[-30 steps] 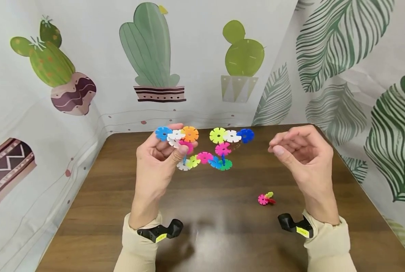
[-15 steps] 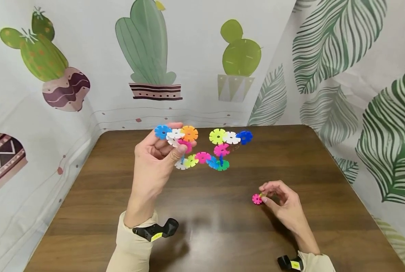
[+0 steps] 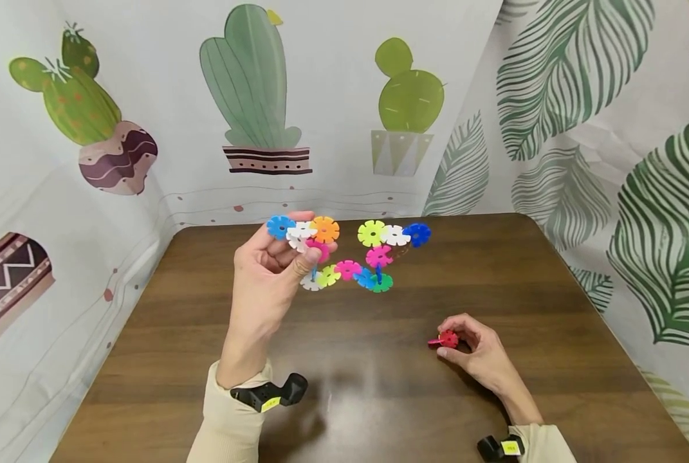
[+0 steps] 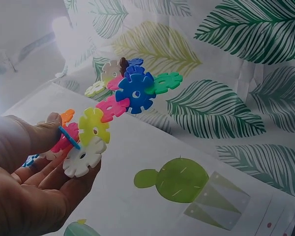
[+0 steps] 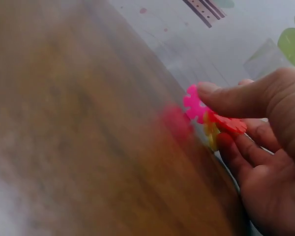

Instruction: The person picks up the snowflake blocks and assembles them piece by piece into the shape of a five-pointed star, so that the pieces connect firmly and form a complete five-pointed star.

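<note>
My left hand [image 3: 269,263] pinches one end of a joined chain of notched plastic discs [image 3: 349,270], held above the table. The discs are blue, white, orange, pink, yellow-green and green. In the left wrist view, the thumb presses near a pink disc [image 4: 65,137], and a white disc [image 4: 84,158] lies against the fingers. Low on the right, my right hand [image 3: 480,354] holds a small cluster of joined discs [image 3: 448,339] at the tabletop between thumb and fingers. That cluster has a pink disc [image 5: 191,102], a red disc [image 5: 228,123] and a yellow disc [image 5: 210,130], partly covered by the hand.
The brown wooden table [image 3: 344,347] has its far edge against a printed cloth [image 3: 332,96] with cacti and leaves. A black wrist camera [image 3: 270,393] sits on the left sleeve, another wrist camera [image 3: 500,445] on the right.
My right hand came down from beside the raised chain to the table and took hold of the small cluster, which has turned its red disc upward. The left hand barely moved.
</note>
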A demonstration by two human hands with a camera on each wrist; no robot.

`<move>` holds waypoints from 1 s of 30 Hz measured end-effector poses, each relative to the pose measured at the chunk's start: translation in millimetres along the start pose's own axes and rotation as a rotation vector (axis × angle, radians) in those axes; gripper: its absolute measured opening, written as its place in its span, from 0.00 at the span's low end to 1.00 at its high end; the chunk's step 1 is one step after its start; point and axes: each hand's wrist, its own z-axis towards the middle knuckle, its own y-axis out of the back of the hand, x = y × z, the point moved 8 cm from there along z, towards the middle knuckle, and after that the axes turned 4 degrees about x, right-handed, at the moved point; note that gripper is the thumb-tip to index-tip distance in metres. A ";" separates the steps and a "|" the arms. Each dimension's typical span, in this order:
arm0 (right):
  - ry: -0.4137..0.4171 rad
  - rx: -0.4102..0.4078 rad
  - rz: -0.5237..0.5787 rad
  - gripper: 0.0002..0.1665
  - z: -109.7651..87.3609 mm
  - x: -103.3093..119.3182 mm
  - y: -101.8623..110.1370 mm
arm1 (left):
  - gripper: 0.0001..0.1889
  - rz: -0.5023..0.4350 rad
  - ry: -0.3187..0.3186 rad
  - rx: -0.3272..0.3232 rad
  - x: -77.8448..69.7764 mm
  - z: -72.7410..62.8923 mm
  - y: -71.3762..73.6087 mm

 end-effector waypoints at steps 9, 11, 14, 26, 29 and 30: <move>0.025 -0.056 -0.129 0.21 1.1 1.8 -2.7 | 0.26 0.016 -0.001 0.003 1.6 -0.9 -0.7; 0.024 -0.075 -0.134 0.19 1.4 5.6 -3.7 | 0.26 0.017 -0.002 0.006 1.8 -1.0 -1.4; 0.037 -0.103 -0.094 0.16 2.1 16.9 -7.1 | 0.25 0.012 -0.004 0.011 2.1 -1.4 -2.5; 0.515 -0.229 0.241 0.16 48.0 174.9 34.4 | 0.26 -0.052 -0.034 0.013 3.3 2.1 -0.6; 0.614 -0.282 0.360 0.16 60.0 218.3 40.8 | 0.25 -0.049 -0.029 0.009 2.6 1.9 0.7; 0.641 -0.301 0.396 0.15 63.3 231.0 40.4 | 0.25 -0.049 -0.025 0.008 2.8 1.6 1.2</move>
